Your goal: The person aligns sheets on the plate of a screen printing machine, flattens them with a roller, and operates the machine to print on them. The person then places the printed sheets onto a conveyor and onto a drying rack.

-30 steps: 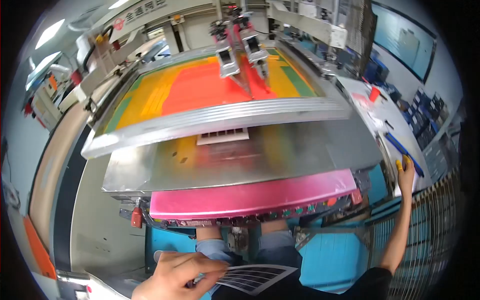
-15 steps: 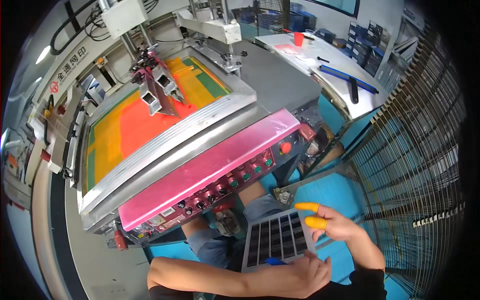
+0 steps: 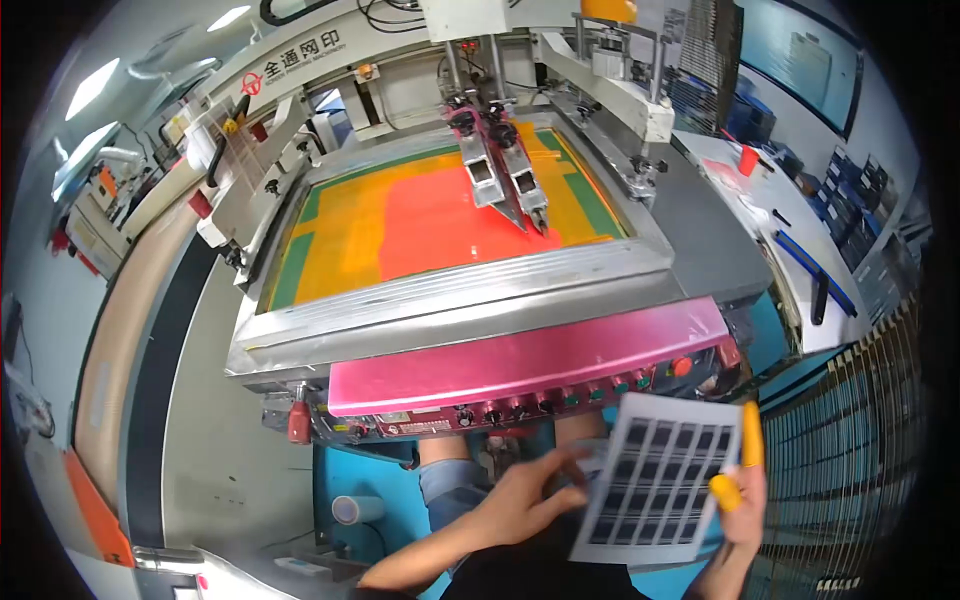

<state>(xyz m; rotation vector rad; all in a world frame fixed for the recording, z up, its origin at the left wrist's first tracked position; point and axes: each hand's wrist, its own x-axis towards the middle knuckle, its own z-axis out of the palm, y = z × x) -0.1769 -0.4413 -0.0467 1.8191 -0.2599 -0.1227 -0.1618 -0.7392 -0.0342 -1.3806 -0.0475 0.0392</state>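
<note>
My right hand [image 3: 743, 500], with yellow finger cots on the thumb and one finger, is closed on the right edge of a white sheet [image 3: 612, 540] bearing rows of dark rectangles. The sheet is tilted up above my lap. Beside its left edge is my left hand [image 3: 525, 505], its thumb and fingers curved but apart, the fingertips blurred. A pale, smeared shape shows by those fingertips; I cannot make out what it is.
Ahead stands a screen printing machine with an aluminium frame [image 3: 460, 290], red ink [image 3: 430, 220] on its screen and a pink front panel [image 3: 530, 365]. A wire rack [image 3: 850, 440] rises at the right. Behind it, a white table [image 3: 770, 235] carries a blue-edged squeegee-like bar [image 3: 815, 270].
The view has swung to the right side less and up more. The sheet, earlier low on a lap-level stack, is now lifted in my right hand. My left hand has moved to the sheet's left side.
</note>
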